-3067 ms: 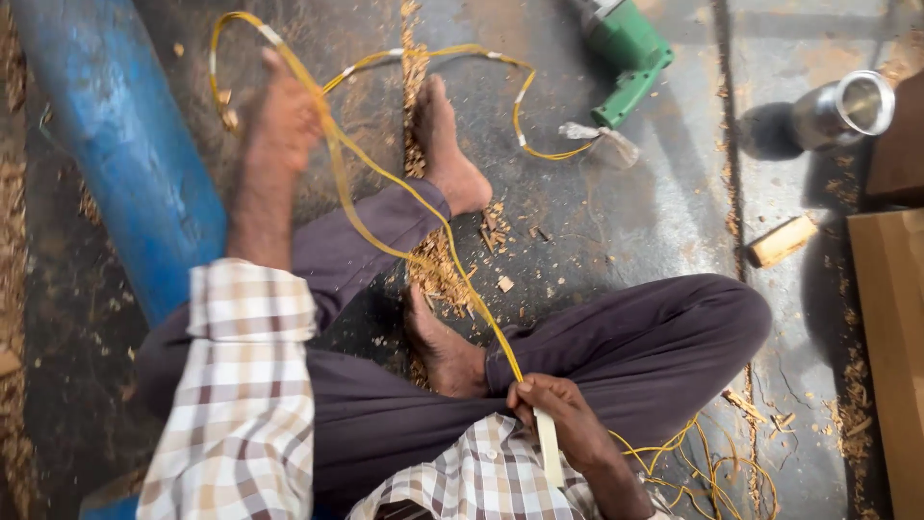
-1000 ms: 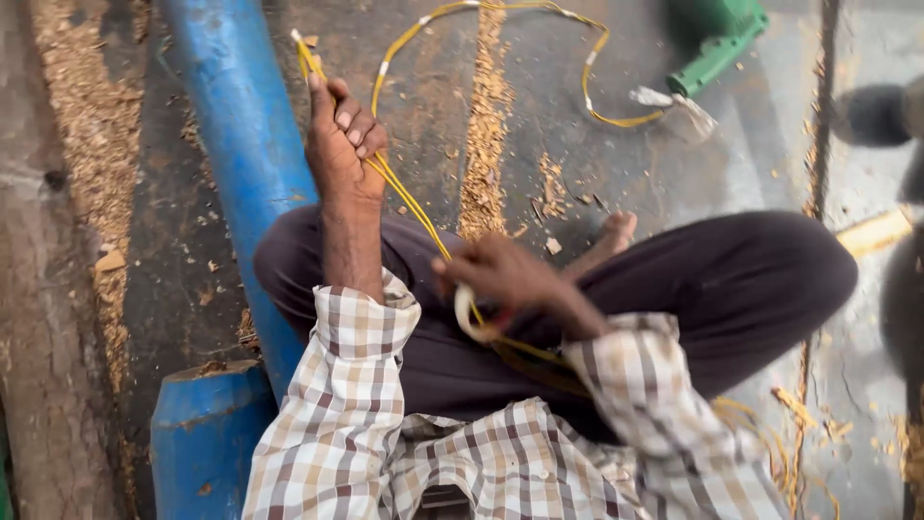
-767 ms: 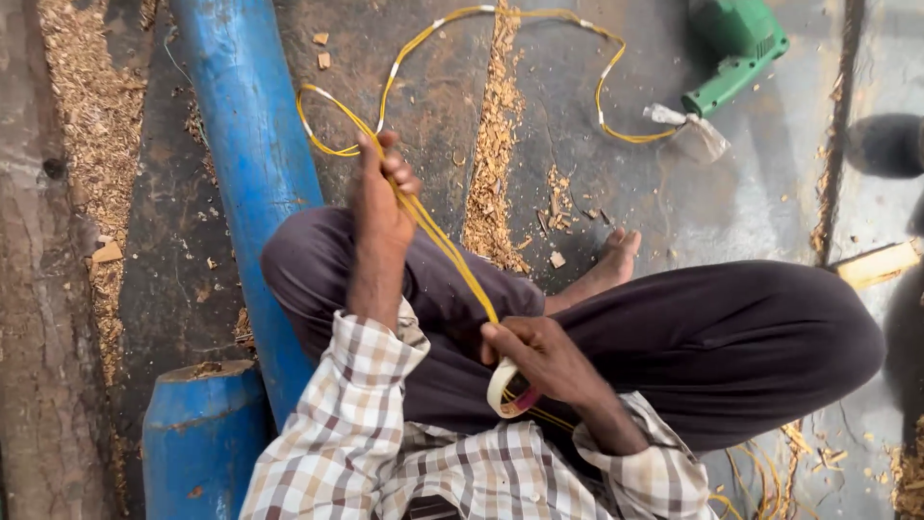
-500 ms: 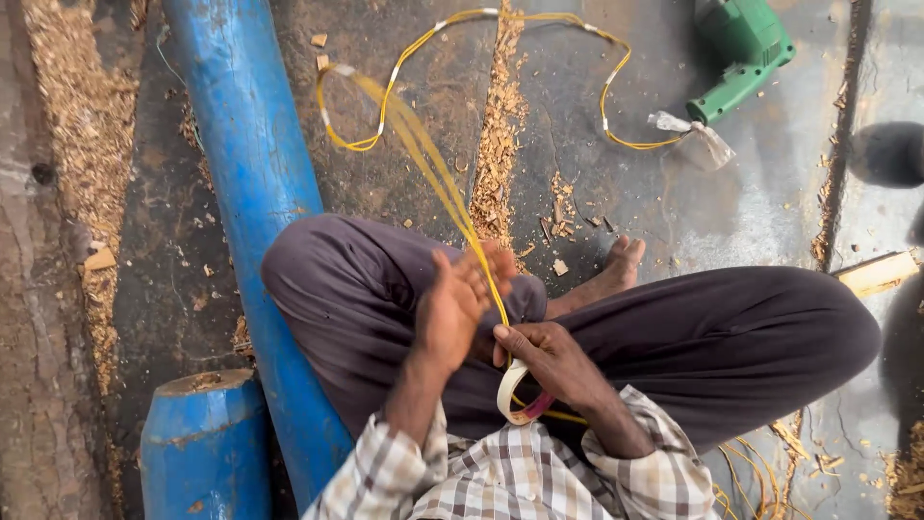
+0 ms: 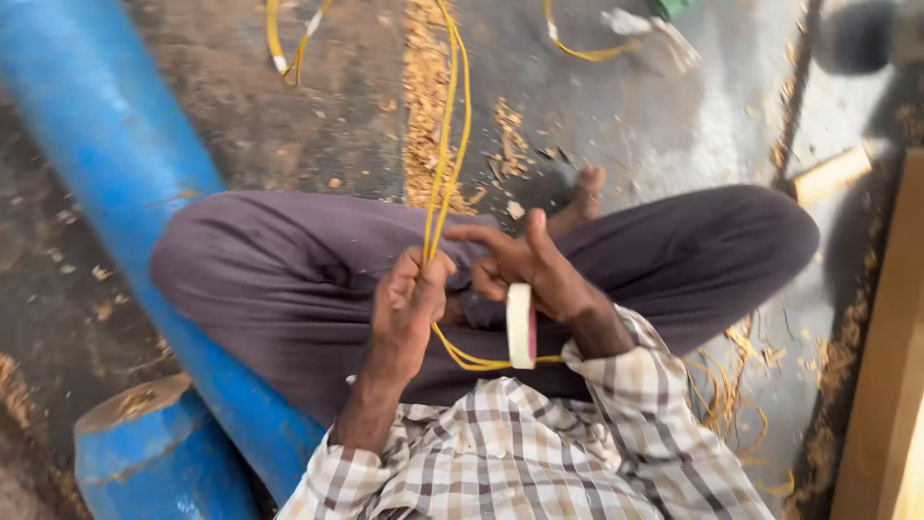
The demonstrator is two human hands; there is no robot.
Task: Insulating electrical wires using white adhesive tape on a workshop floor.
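Observation:
I sit cross-legged on a dusty floor. My left hand (image 5: 409,303) is closed around thin yellow wires (image 5: 445,164) that run up from my lap across the floor. My right hand (image 5: 525,265) is just beside it, fingers partly spread, pinching the wires. A pale roll of tape (image 5: 520,325) hangs at my right wrist with the wires looping through it. Both hands are over my dark trousers, close together.
A blue pipe (image 5: 115,193) lies along my left side, with a blue drum (image 5: 159,453) at its near end. Sawdust (image 5: 423,106) streaks the floor ahead. A wooden board (image 5: 890,385) stands at the right edge, a small wood block (image 5: 833,173) near my knee.
My left hand has come back from the outstretched position to my lap, sliding down the wires next to the right hand. The view has tilted down and closer.

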